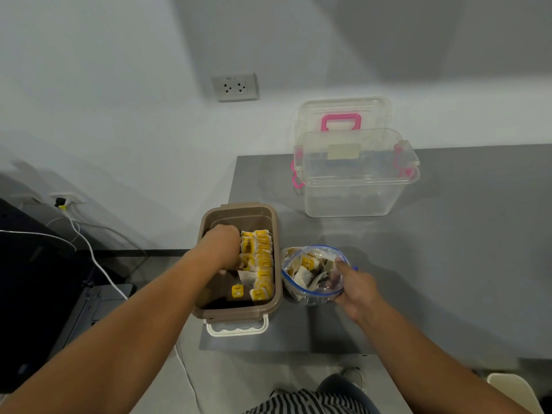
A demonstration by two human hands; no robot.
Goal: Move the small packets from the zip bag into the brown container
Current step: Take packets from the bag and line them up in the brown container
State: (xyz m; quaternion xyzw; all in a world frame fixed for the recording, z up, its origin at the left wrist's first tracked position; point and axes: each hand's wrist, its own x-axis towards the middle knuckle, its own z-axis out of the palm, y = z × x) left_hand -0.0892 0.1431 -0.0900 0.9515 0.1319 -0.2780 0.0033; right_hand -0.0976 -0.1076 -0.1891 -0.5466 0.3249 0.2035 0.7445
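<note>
**A:** Why does the rectangular brown plastic container [239,207] sit at the left edge of the grey surface [448,249], with the clear, blue-rimmed zip bag [313,291] just beside it?

**B:** Probably to make each carry short for you. Your right hand [355,289] grasps the bag's rim, I judge to hold its mouth open.

**A:** And your left hand [222,245]?

**B:** It is down inside the container with its fingers curled. I cannot tell whether it grips anything. Small yellow-labelled packets [263,258] stand in rows right against it, and more lie in the bag by your right thumb.
</note>
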